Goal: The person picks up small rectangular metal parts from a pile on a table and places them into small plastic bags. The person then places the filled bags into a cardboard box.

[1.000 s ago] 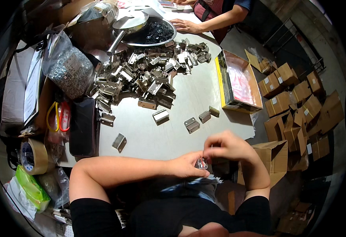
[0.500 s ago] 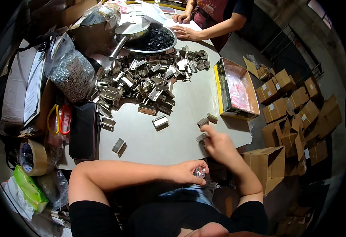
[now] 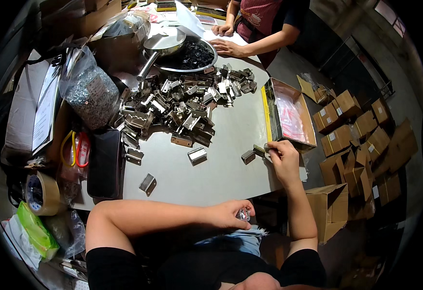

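My right hand (image 3: pixel 285 158) pinches a small bent metal bracket (image 3: pixel 267 148) over the right part of the table, beside the box's near corner. Just left of it, a grey bracket (image 3: pixel 248 156) and a darker bracket (image 3: pixel 259 150) sit close together. Near the table's front edge my left hand (image 3: pixel 228 213) is curled round small shiny silver pieces (image 3: pixel 243 214), too small to name. A single bracket (image 3: pixel 197 155) lies mid-table, and another bracket (image 3: pixel 148 184) lies nearer on the left. Behind them spreads a large heap of metal brackets (image 3: pixel 182 108).
At the back stands a metal bowl (image 3: pixel 206 67) of black parts with a pan (image 3: pixel 165 42) on it. A box of plastic bags (image 3: pixel 289 113) borders the right. On the left are a bag of screws (image 3: pixel 91 96) and a dark phone-like case (image 3: pixel 104 164). Another person's hands (image 3: pixel 227 47) rest across the table.
My right hand has moved right and away from me with a bracket, from in front of the two set-apart brackets to their right. My left hand stays nearly still.
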A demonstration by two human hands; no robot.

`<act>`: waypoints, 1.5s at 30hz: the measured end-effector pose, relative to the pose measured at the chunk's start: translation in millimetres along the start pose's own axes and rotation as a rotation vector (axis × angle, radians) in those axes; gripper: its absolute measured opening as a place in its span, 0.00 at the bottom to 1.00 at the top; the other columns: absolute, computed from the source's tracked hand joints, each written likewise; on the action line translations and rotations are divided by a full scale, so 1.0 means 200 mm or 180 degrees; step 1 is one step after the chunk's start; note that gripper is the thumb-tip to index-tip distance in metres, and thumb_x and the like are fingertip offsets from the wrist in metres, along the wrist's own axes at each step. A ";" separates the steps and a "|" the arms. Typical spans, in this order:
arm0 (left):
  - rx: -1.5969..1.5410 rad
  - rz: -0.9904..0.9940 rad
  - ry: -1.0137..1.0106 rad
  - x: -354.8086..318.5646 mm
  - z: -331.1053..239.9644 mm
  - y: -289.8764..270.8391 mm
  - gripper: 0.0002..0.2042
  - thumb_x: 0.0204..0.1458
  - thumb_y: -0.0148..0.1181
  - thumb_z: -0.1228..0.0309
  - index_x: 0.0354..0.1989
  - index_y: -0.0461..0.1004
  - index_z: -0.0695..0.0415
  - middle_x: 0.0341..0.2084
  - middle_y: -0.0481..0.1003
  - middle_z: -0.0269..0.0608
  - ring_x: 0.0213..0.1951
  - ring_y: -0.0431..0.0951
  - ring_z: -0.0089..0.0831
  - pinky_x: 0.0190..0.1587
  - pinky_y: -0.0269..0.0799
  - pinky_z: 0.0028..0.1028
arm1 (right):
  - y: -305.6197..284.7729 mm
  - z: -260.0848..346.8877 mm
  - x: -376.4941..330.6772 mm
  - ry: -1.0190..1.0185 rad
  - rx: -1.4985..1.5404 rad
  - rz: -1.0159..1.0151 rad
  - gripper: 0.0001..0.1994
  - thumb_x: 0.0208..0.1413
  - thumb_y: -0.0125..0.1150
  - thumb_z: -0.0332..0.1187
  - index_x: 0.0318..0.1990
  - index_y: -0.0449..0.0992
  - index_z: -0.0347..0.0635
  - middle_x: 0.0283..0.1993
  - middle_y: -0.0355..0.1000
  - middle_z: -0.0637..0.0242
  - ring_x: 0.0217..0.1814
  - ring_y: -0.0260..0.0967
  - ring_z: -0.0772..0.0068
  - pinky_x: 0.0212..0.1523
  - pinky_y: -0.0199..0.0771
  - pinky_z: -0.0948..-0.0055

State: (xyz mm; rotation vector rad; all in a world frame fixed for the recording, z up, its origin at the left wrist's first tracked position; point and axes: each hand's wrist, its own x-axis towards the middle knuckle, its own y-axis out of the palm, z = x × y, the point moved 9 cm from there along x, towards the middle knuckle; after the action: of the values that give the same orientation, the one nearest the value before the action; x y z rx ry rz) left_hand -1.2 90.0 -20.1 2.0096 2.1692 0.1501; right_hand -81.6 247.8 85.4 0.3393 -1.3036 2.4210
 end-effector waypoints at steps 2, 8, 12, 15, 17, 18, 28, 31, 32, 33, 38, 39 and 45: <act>-0.0024 -0.0008 -0.0028 0.00 0.02 0.00 0.20 0.51 0.68 0.64 0.48 0.67 0.56 0.34 0.70 0.32 0.37 0.68 0.22 0.40 0.66 0.23 | -0.01 0.00 -0.01 -0.0019 -0.0259 -0.0026 0.10 0.46 0.60 0.21 0.39 0.78 0.36 0.35 0.71 0.54 0.35 0.73 0.52 0.39 0.73 0.61; -0.0177 -0.0027 -0.0014 0.00 0.04 0.01 0.20 0.51 0.68 0.65 0.48 0.67 0.56 0.33 0.70 0.32 0.37 0.68 0.21 0.40 0.66 0.23 | 0.00 0.07 -0.01 0.0026 -0.1477 0.0124 0.05 0.47 0.57 0.25 0.31 0.78 0.37 0.36 0.72 0.54 0.38 0.72 0.47 0.41 0.73 0.54; -0.0162 -0.0019 -0.0050 0.01 0.03 0.01 0.20 0.51 0.68 0.65 0.48 0.67 0.56 0.34 0.70 0.32 0.37 0.68 0.21 0.39 0.66 0.23 | 0.07 -0.01 0.03 0.0147 -0.1718 0.0344 0.08 0.50 0.57 0.31 0.30 0.78 0.36 0.34 0.73 0.50 0.37 0.73 0.44 0.40 0.73 0.52; -0.0119 0.0050 -0.0069 0.00 0.02 0.02 0.20 0.50 0.68 0.65 0.48 0.67 0.57 0.34 0.70 0.32 0.37 0.68 0.21 0.40 0.66 0.23 | 0.16 -0.04 0.09 0.0387 -0.1879 0.0510 0.12 0.53 0.59 0.37 0.30 0.79 0.34 0.33 0.74 0.46 0.36 0.73 0.42 0.40 0.73 0.51; -0.0086 0.0011 -0.0063 0.00 0.02 0.01 0.20 0.50 0.68 0.65 0.48 0.67 0.57 0.35 0.70 0.33 0.38 0.68 0.22 0.41 0.66 0.23 | 0.20 0.01 0.12 0.0562 -0.1771 0.0611 0.16 0.53 0.61 0.41 0.29 0.79 0.34 0.32 0.74 0.43 0.35 0.74 0.40 0.40 0.74 0.51; -0.0071 0.0004 -0.0054 0.00 0.02 0.01 0.21 0.50 0.68 0.65 0.48 0.67 0.57 0.35 0.70 0.33 0.38 0.68 0.22 0.41 0.66 0.23 | 0.22 0.03 0.12 0.0510 -0.1819 0.0666 0.20 0.52 0.63 0.47 0.28 0.79 0.33 0.31 0.74 0.43 0.35 0.74 0.40 0.41 0.74 0.52; -0.0392 0.0029 0.0033 0.01 0.02 0.02 0.21 0.52 0.67 0.64 0.50 0.65 0.54 0.33 0.69 0.31 0.31 0.67 0.19 0.30 0.65 0.21 | 0.15 -0.02 0.08 0.0144 -0.1038 0.0806 0.11 0.47 0.57 0.29 0.38 0.80 0.37 0.30 0.77 0.51 0.33 0.77 0.58 0.38 0.76 0.65; -0.0937 0.0032 -0.0146 0.00 0.02 0.02 0.22 0.51 0.68 0.65 0.51 0.64 0.53 0.32 0.69 0.30 0.29 0.67 0.18 0.27 0.64 0.20 | 0.08 -0.12 -0.02 0.0625 0.0069 0.0797 0.11 0.50 0.52 0.23 0.40 0.78 0.33 0.29 0.77 0.62 0.30 0.75 0.73 0.34 0.74 0.73; -0.1149 0.0020 -0.0231 0.00 0.03 0.02 0.22 0.51 0.68 0.66 0.51 0.64 0.52 0.31 0.69 0.30 0.29 0.67 0.18 0.27 0.64 0.20 | 0.09 -0.17 -0.07 0.0981 0.0692 0.0965 0.12 0.53 0.51 0.20 0.43 0.77 0.31 0.31 0.74 0.71 0.31 0.71 0.81 0.33 0.72 0.80; -0.1359 0.0000 -0.0328 0.00 0.04 0.02 0.23 0.51 0.69 0.67 0.52 0.64 0.51 0.31 0.68 0.29 0.28 0.67 0.18 0.27 0.63 0.20 | 0.10 -0.12 -0.12 0.1008 0.1198 0.1146 0.12 0.53 0.52 0.20 0.44 0.77 0.32 0.33 0.75 0.70 0.33 0.71 0.81 0.33 0.72 0.80; -0.1673 -0.0159 -0.0379 -0.02 0.04 0.00 0.27 0.49 0.70 0.69 0.56 0.63 0.55 0.33 0.67 0.28 0.33 0.68 0.18 0.33 0.65 0.20 | 0.12 0.24 -0.38 0.1167 0.2560 0.2309 0.12 0.54 0.59 0.21 0.47 0.74 0.33 0.40 0.74 0.67 0.41 0.72 0.80 0.42 0.73 0.79; -0.1614 -0.0169 -0.0288 -0.01 0.05 0.00 0.27 0.49 0.70 0.69 0.56 0.63 0.55 0.34 0.66 0.28 0.35 0.68 0.18 0.35 0.65 0.20 | 0.13 0.29 -0.40 0.0892 0.2490 0.2390 0.12 0.54 0.61 0.21 0.46 0.74 0.33 0.39 0.75 0.67 0.41 0.72 0.80 0.42 0.73 0.79; -0.1484 -0.0271 0.0171 0.01 -0.01 0.00 0.21 0.50 0.69 0.66 0.48 0.65 0.55 0.32 0.67 0.27 0.33 0.67 0.16 0.32 0.63 0.19 | 0.13 0.39 -0.45 0.0524 0.1490 0.2347 0.06 0.49 0.65 0.22 0.35 0.77 0.32 0.32 0.76 0.63 0.39 0.73 0.77 0.41 0.72 0.77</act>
State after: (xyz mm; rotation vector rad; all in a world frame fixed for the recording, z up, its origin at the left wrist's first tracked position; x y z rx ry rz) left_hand -1.5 91.3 -17.2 1.6644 2.0073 0.6385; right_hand -8.8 150.2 74.3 -0.2846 -0.8623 3.2793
